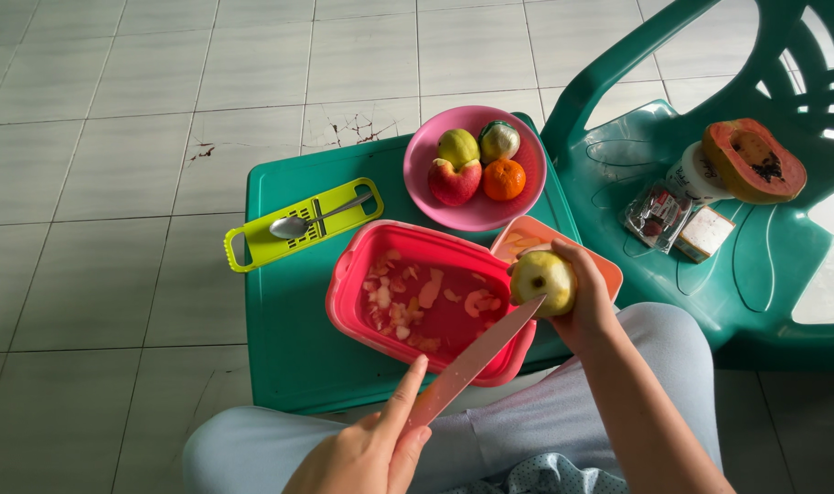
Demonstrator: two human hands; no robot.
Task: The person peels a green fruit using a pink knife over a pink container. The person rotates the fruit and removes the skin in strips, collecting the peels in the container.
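I see my right hand [586,306] wrapped around a yellow-green apple [543,281], just right of the red tub [344,293], which I take as my landmark. The fingers [563,249] curl over the top and far side of the apple, the palm backs it from the right, and the bare face of the fruit turns toward the tub; the grasp is firm, fingers closed on the fruit. My left hand [367,453] sits below the tub, near its front edge, clenched on the handle of a pink knife [476,357], with the forefinger [408,398] laid straight along the back of the blade. The blade runs up and right across the tub's near right corner, and its tip meets the lower left of the apple; I cannot tell whether it has bitten into the skin. Inside the tub lie pale cut fruit pieces [408,306] on its red floor. Just behind the tub's right end, partly hidden by the apple, an orange lid [527,240] shows. Beyond the tub stands a pink bowl [431,197] holding four whole fruits. Left of the tub and a little behind it lies a yellow-green grater [257,245] with a spoon [294,226] resting on it. All these rest on a green stool [284,338]. Well right of the tub, a green chair [755,265] carries a halved papaya [753,160].
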